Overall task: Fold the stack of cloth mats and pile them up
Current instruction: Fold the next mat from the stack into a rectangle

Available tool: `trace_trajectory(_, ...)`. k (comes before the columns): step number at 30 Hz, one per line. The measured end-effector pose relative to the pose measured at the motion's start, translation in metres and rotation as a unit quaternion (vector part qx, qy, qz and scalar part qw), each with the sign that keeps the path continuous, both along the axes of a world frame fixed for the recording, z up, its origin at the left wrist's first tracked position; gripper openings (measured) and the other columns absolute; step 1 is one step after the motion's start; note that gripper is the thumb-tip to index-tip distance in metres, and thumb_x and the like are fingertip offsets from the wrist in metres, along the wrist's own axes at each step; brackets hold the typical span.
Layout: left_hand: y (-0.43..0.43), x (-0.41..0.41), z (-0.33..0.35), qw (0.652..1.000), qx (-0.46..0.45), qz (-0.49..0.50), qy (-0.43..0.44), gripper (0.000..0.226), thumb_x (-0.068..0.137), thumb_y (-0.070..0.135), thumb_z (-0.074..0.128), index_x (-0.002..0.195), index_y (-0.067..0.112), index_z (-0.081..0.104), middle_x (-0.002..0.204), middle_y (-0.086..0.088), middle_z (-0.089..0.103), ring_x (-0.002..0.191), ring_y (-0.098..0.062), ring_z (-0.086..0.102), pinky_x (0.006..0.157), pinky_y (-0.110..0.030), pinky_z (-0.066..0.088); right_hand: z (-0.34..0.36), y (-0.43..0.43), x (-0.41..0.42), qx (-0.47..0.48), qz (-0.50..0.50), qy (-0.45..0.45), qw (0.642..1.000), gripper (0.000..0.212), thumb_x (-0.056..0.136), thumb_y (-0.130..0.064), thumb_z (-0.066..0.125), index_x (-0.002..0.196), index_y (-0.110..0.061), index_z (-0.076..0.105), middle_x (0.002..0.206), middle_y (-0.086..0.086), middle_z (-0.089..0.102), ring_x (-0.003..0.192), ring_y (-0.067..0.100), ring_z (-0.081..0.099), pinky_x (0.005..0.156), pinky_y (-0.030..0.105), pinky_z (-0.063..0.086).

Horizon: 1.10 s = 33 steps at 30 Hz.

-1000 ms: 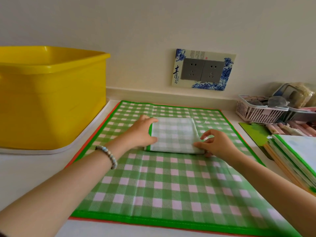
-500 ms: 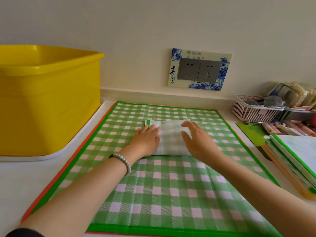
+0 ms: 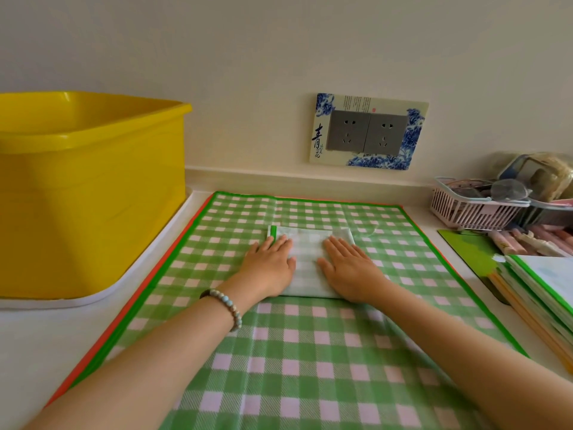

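Note:
A small folded green-checked mat (image 3: 307,262) lies on a large flat green-and-pink checked mat (image 3: 310,352) spread over the counter. My left hand (image 3: 269,268) presses flat on the folded mat's left part, fingers straight. Flat on its right part lies my right hand (image 3: 350,268), fingers also straight. An orange edge of another mat (image 3: 130,308) shows under the large mat's left border. At the right edge sits a pile of mats (image 3: 539,293) with green and orange borders.
A big yellow tub (image 3: 86,187) on a white tray (image 3: 93,296) stands at the left. A pink basket (image 3: 474,209) with glasses and small items sits at the back right. A double wall socket (image 3: 367,133) is on the wall behind.
My right hand has let go of the folded mat's right corner and laid itself flat on top. The left hand slid onto the mat and both now press it down.

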<state>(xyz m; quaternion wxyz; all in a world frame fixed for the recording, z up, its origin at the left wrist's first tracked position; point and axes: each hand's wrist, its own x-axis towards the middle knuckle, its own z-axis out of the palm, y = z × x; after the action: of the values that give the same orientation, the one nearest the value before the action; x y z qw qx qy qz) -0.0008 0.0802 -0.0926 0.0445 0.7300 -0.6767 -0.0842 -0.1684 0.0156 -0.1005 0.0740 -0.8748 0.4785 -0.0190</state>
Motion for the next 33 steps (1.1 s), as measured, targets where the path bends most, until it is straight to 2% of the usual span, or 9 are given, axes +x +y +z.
trace_trajectory(3,-0.003,0.0,0.004,1.0,0.015,0.0,-0.016,0.053,0.102,0.035,0.013,0.152,0.018,0.006,0.16,0.001,0.0,0.146,-0.018,0.003,0.119,-0.041,0.005,0.002,-0.002,-0.015,0.016,-0.012,0.003,1.0,0.063,0.099,-0.049,0.013,0.151,-0.016,-0.001,0.159,-0.001,-0.006,0.145,0.012,-0.006,0.115,0.028,-0.005)
trace_trajectory(7,-0.019,-0.003,0.017,0.999,-0.045,0.018,-0.015,0.049,0.102,0.036,0.019,0.139,0.011,0.038,0.145,-0.009,0.037,0.128,-0.025,0.039,0.106,-0.04,0.032,0.002,-0.001,-0.015,0.021,-0.014,-0.005,1.0,0.063,0.099,-0.049,0.014,0.151,-0.015,-0.002,0.159,0.0,-0.008,0.145,0.012,-0.008,0.115,0.029,-0.005)
trace_trajectory(10,-0.03,0.003,0.012,0.997,-0.079,0.01,0.014,0.05,0.103,0.032,0.019,0.15,0.012,0.018,0.156,-0.007,0.018,0.142,-0.023,0.02,0.115,-0.038,0.02,0.002,-0.001,-0.015,0.022,-0.008,0.0,1.0,0.063,0.099,-0.049,0.013,0.15,-0.015,-0.003,0.159,0.001,-0.008,0.145,0.013,-0.008,0.115,0.029,-0.006)
trace_trajectory(12,-0.033,0.009,0.003,0.998,-0.048,0.01,0.035,0.053,0.103,0.032,0.014,0.152,0.016,0.003,0.16,0.0,-0.001,0.146,-0.017,0.0,0.119,-0.038,0.005,0.002,-0.003,-0.016,0.026,-0.007,0.005,1.0,0.064,0.099,-0.049,0.013,0.15,-0.015,-0.003,0.158,0.001,-0.009,0.145,0.013,-0.009,0.115,0.03,-0.006)
trace_trajectory(14,-0.036,0.013,-0.004,0.999,-0.025,0.015,0.039,0.053,0.103,0.034,0.011,0.152,0.018,-0.002,0.159,0.002,-0.007,0.146,-0.015,-0.007,0.119,-0.039,-0.001,0.003,-0.005,-0.015,0.025,-0.012,0.009,1.0,0.063,0.099,-0.048,0.014,0.151,-0.015,-0.002,0.159,0.001,-0.006,0.145,0.014,-0.007,0.116,0.033,-0.007)
trace_trajectory(18,-0.042,0.014,-0.008,0.999,-0.019,0.014,0.022,0.054,0.102,0.035,0.009,0.152,0.018,-0.003,0.159,0.002,-0.008,0.146,-0.016,-0.008,0.118,-0.039,-0.001,0.006,-0.012,-0.001,-0.009,-0.015,-0.025,1.0,0.055,0.101,-0.039,0.018,0.151,-0.015,0.009,0.159,0.0,0.007,0.146,0.015,0.004,0.116,0.037,-0.005)
trace_trajectory(25,-0.045,0.014,-0.011,0.999,-0.038,0.02,0.007,0.054,0.102,0.036,0.013,0.152,0.017,0.004,0.16,0.001,-0.001,0.146,-0.017,-0.003,0.118,-0.04,0.001,0.007,-0.032,0.053,-0.015,0.042,-0.043,0.998,0.05,0.102,-0.027,0.018,0.15,-0.015,0.012,0.159,-0.001,0.008,0.146,0.013,0.003,0.117,0.036,-0.003)
trace_trajectory(29,-0.046,0.015,-0.011,0.999,-0.039,0.022,0.013,0.054,0.102,0.037,0.012,0.152,0.017,0.004,0.16,0.001,-0.002,0.146,-0.016,-0.004,0.118,-0.04,0.0,0.0,-0.041,0.054,-0.005,0.037,-0.037,0.999,0.053,0.102,-0.037,0.017,0.15,-0.017,0.012,0.159,0.0,0.008,0.146,0.013,0.004,0.117,0.033,-0.001)
trace_trajectory(33,-0.046,0.015,-0.011,0.999,-0.032,0.026,0.019,0.054,0.102,0.036,0.012,0.152,0.017,0.002,0.16,0.0,-0.004,0.146,-0.015,-0.005,0.118,-0.038,-0.001,-0.001,-0.047,0.028,-0.009,0.012,-0.023,1.0,0.07,0.096,-0.058,0.017,0.15,-0.015,0.009,0.159,0.002,0.007,0.146,0.015,0.005,0.116,0.03,0.001)
